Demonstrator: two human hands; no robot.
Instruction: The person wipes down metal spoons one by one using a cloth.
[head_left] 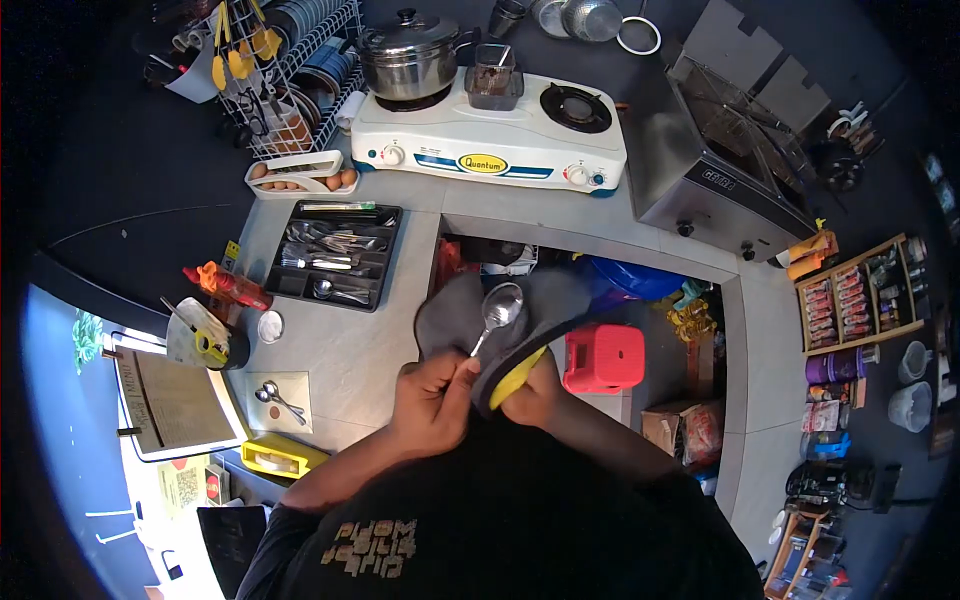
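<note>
My left hand [437, 400] pinches a metal spoon [501, 308] by its handle, bowl pointing up and away from me. A dark grey cloth [450, 318] with a yellow underside hangs behind the spoon, spread to both sides. My right hand [530, 393] is closed on the cloth's lower right part, near the yellow face. The cloth's right side is blurred. To the left, a couple of spoons [282, 400] rest on a small pale sheet [293, 385]. Beyond them lies a black cutlery tray [377, 280] with forks and spoons in separate compartments.
A white two-burner stove [440, 140] stands at the back with a lidded pot [408, 62]. An egg holder [300, 178] and dish rack [310, 110] are back left. A metal fryer-like appliance [720, 170] is right. Below the counter stands a red stool [604, 358].
</note>
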